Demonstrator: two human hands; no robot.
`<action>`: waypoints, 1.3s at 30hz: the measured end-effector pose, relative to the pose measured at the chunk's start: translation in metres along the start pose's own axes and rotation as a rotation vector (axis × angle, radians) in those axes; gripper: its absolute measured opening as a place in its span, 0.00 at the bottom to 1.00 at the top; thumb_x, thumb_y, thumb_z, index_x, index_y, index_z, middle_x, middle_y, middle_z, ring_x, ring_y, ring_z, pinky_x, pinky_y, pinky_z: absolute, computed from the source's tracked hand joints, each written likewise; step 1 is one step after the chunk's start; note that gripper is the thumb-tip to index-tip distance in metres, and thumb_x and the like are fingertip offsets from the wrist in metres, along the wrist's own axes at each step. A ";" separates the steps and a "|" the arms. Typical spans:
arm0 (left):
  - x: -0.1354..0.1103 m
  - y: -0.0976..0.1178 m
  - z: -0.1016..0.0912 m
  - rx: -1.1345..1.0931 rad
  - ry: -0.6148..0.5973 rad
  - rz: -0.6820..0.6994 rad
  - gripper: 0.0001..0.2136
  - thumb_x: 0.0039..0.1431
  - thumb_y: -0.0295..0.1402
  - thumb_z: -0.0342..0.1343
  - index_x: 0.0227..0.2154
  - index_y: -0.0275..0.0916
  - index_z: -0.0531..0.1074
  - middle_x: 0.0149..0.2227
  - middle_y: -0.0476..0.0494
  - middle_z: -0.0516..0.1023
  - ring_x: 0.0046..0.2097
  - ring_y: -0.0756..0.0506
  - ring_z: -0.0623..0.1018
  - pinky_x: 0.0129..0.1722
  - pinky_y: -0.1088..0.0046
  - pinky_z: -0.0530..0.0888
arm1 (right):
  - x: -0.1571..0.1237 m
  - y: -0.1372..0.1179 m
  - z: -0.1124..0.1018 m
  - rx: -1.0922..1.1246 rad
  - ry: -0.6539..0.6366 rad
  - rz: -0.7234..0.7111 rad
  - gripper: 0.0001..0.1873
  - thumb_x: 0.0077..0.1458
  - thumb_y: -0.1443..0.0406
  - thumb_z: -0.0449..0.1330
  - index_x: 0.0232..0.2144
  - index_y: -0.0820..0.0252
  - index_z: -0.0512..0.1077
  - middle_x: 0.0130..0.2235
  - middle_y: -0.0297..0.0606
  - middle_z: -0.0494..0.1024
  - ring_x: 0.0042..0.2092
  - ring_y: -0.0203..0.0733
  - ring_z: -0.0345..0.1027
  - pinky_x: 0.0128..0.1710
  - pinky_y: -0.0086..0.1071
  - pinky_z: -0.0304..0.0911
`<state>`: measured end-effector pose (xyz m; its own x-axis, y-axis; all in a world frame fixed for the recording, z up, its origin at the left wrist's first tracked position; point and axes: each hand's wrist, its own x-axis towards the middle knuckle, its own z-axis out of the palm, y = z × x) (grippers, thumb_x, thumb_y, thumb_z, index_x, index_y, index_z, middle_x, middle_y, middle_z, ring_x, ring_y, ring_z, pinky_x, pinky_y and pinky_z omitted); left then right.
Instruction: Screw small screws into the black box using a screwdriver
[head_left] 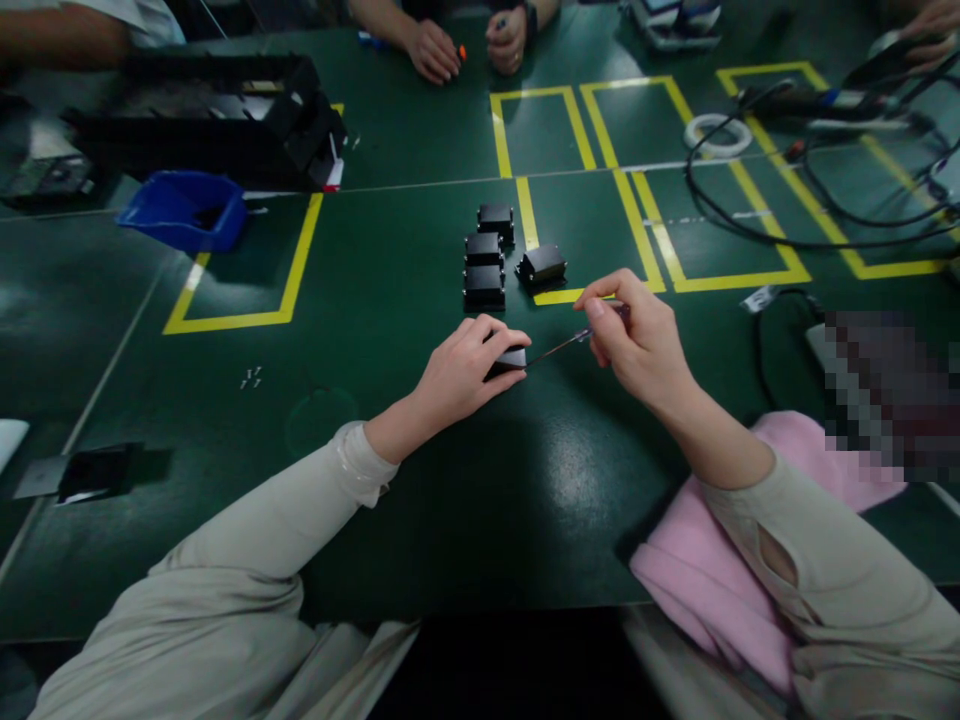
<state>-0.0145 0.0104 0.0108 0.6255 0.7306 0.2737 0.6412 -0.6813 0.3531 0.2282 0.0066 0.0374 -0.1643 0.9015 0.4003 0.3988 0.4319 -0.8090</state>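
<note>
My left hand [471, 368] is closed around a small black box [513, 357] on the green table, its fingers over the top and its thumb along the near side. In my right hand [634, 335] is a thin screwdriver [559, 347], held by its handle and slanting down to the left. Its tip meets the right end of the box, though the exact contact is too small to make out. Just beyond my left hand, several similar black boxes [484, 287] stand in a column. One more black box [543, 264] sits to their right, slightly turned.
Several small screws [251, 377] lie at left. Farther back are a blue bin [187, 210] and a black tray [202, 120]. A pink cloth [712, 570] lies under my right forearm. Cables [750, 235] and a white tape ring [717, 135] are at right. Another person's hands [435, 52] rest across the table.
</note>
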 end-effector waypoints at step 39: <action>0.001 -0.001 -0.001 -0.014 -0.017 -0.004 0.15 0.66 0.34 0.60 0.54 0.42 0.70 0.51 0.40 0.74 0.52 0.40 0.74 0.50 0.61 0.73 | 0.000 -0.010 -0.007 -0.060 -0.093 -0.080 0.08 0.70 0.56 0.53 0.42 0.53 0.66 0.25 0.27 0.68 0.22 0.33 0.62 0.25 0.33 0.56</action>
<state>-0.0150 0.0113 0.0115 0.6305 0.7324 0.2572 0.6376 -0.6776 0.3665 0.2306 0.0018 0.0480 -0.2798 0.8640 0.4186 0.4342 0.5028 -0.7474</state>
